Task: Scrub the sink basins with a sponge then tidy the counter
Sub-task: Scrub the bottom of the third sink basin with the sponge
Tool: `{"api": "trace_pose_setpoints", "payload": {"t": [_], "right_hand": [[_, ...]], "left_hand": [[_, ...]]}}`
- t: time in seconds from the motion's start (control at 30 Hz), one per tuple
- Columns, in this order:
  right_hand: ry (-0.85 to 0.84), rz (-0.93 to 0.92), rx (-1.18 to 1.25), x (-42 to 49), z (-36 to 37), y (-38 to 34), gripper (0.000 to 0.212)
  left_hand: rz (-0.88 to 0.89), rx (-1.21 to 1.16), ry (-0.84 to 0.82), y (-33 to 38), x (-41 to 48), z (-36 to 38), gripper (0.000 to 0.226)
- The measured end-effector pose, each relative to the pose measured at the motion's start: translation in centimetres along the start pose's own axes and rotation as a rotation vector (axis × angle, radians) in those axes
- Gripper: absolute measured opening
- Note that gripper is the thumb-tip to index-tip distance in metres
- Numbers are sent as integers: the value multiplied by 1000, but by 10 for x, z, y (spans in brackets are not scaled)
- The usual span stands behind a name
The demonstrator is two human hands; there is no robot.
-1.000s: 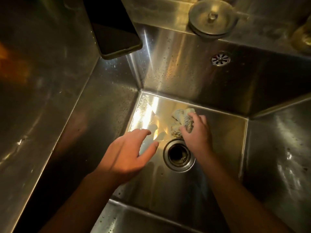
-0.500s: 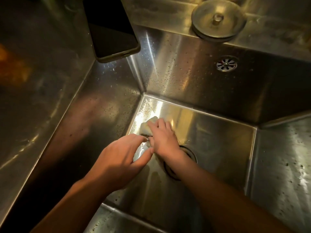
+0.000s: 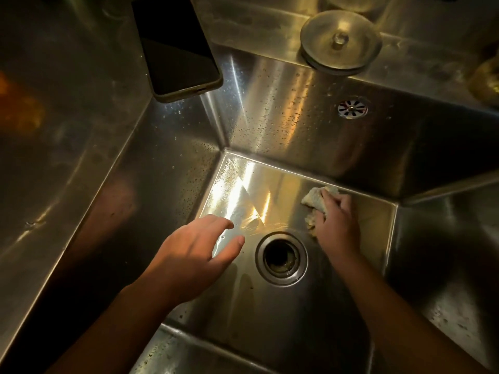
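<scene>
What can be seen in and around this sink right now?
sink basin: one, steel, wet, fills the view
drain: one, dark opening, middle of the basin floor
sponge: one, pale, on the basin floor near the back wall
phone: one, black, on the counter at the rear left corner
drain plug: one, steel, on the rear ledge
overflow outlet: one, steel, on the back wall
left hand: one, empty, left of the drain
right hand: one, gripping the sponge

Dim warm light; glare on sink floor (image 3: 243, 184); dark corners, wide-angle bending.
</scene>
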State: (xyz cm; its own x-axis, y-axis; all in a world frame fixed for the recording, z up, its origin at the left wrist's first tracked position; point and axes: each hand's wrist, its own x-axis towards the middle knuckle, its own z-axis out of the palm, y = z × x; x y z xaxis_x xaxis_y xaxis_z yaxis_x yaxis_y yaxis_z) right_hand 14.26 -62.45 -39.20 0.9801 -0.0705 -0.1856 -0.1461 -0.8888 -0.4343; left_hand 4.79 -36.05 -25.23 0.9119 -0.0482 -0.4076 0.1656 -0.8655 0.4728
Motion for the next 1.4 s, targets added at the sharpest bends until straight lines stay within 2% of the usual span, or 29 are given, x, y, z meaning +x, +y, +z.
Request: {"api": "trace_pose_setpoints", "payload": {"t": [0.07,0.17,0.37,0.43,0.5,0.57,0.77,0.93,1.0,1.23,1.3,1.4], "right_hand": [[9,16,16,2,7,-13,57],[-61,-31,3,5,23,-49,58],[-307,-315,-59,-28,67,-136,55],[-354,-353,-69,-37,72,-142,52],[-317,-365,-35,-34,65,-132,55],[-257,-313,-2,-23,53,-110,57],[-14,21,62,-8,11,-7,54],[98,196,-33,-43,-4,37,54],[81,196,-40,-57,1,29,54],[-130,26,-35,-115,24,-7,66],[-97,43,19,-109,19,-3,61],[43,151,88,-85,3,10,54]], "left_hand": [[3,11,-3,-1,0,1,55],[10,23,29,-3,0,1,51],[45,53,113,-3,0,-1,48],[51,50,128,-2,1,-2,45],[59,47,142,-1,1,-2,44],[65,44,142,0,0,-3,46],[90,-17,105,3,-2,-1,47],[119,-25,50,6,-1,5,52],[137,-8,35,9,-3,9,52],[293,57,6,15,-13,20,56],[313,51,3,17,-13,21,58],[323,47,14,18,-13,21,58]]}}
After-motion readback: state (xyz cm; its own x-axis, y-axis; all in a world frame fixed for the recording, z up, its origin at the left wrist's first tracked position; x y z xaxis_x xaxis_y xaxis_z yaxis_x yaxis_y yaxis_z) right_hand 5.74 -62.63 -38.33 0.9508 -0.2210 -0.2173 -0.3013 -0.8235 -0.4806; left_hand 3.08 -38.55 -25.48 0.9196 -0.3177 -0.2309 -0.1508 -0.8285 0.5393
